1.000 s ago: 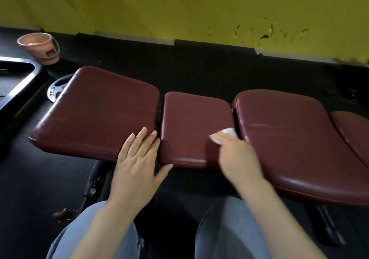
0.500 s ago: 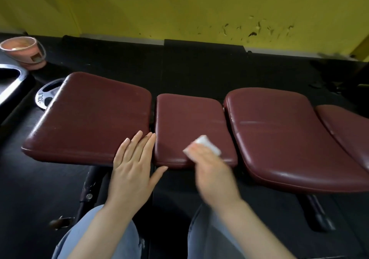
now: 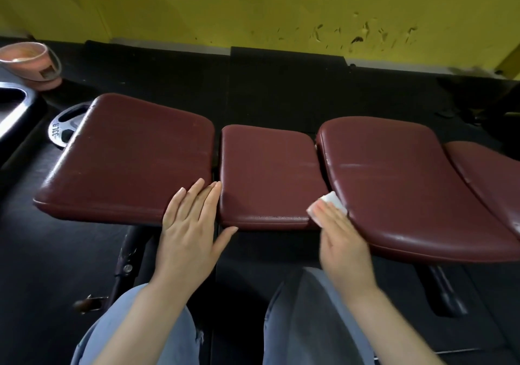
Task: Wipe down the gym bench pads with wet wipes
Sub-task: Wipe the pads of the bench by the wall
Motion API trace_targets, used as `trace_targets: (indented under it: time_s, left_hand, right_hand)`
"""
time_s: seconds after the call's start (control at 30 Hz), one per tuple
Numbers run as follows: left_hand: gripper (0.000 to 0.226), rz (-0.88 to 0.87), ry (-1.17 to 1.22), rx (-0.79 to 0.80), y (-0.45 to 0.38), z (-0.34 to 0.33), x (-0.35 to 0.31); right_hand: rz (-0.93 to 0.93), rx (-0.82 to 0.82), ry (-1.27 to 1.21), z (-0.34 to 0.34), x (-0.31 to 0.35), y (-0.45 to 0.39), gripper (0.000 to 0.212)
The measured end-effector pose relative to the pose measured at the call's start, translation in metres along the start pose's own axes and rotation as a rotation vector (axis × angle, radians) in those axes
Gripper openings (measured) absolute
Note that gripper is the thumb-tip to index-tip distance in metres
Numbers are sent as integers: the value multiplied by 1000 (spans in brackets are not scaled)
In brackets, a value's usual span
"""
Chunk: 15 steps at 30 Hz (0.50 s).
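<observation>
A gym bench carries dark red pads: a wide left pad (image 3: 126, 162), a small middle pad (image 3: 267, 167), a large right pad (image 3: 394, 190) and a further pad (image 3: 492, 173) at the right edge. My left hand (image 3: 188, 232) rests flat on the left pad's front right corner, fingers straight. My right hand (image 3: 343, 240) presses a folded white wet wipe (image 3: 332, 200) with straight fingers onto the middle pad's front right corner, beside the gap to the right pad.
A pink bucket (image 3: 31, 63) stands on the black floor at the far left. A metal weight plate (image 3: 63, 128) lies behind the left pad. A black machine frame (image 3: 17, 111) is at the left edge. My knees in jeans are below the bench.
My right hand slid the wipe across the middle pad's front, first leftward toward its centre, then back right to the front right corner. My left hand stayed in place.
</observation>
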<state>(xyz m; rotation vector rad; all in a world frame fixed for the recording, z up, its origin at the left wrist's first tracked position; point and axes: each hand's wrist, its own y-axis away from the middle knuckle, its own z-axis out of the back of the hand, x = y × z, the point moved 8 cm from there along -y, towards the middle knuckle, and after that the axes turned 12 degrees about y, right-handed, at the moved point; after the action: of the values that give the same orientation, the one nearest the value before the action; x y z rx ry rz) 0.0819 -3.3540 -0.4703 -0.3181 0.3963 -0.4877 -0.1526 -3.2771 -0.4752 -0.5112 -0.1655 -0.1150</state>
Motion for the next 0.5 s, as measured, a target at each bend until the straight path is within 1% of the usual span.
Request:
trace_targets:
  time_s: [0.03, 0.07, 0.13, 0.17, 0.23, 0.27, 0.3, 0.4, 0.47, 0.5]
  left_hand:
    - [69, -1, -2, -6, 0, 0, -1]
    - [68, -4, -2, -12, 0, 1, -1]
    - [67, -17, 0, -17, 1, 1, -2]
    - [67, -27, -3, -17, 1, 1, -1]
    - [68, -33, -17, -15, 1, 1, -1]
    - [68, -26, -22, -15, 1, 1, 0]
    - [68, -16, -25, -13, 1, 1, 1]
    - [69, -11, -25, -10, 0, -1, 1]
    - [69, -17, -24, -16, 0, -1, 1]
    - [69, -20, -23, -24, 0, -1, 2]
  right_hand:
    - [0, -11, -52, -5, 20, 1, 41]
    - [56, -6, -109, -11, 46, 0, 40]
    - [265, 61, -195, -20, 94, 0, 40]
    - [366, 94, -216, -21, 106, -2, 40]
    - [500, 144, -210, -19, 103, -10, 40]
    - [507, 145, -201, -16, 92, -14, 40]
    - [460, 120, -189, -12, 74, -17, 40]
    - [191, 8, -92, 4, 12, -7, 38]
    - [63, 13, -1, 7, -11, 8, 39]
    - [20, 28, -6, 6, -14, 13, 41]
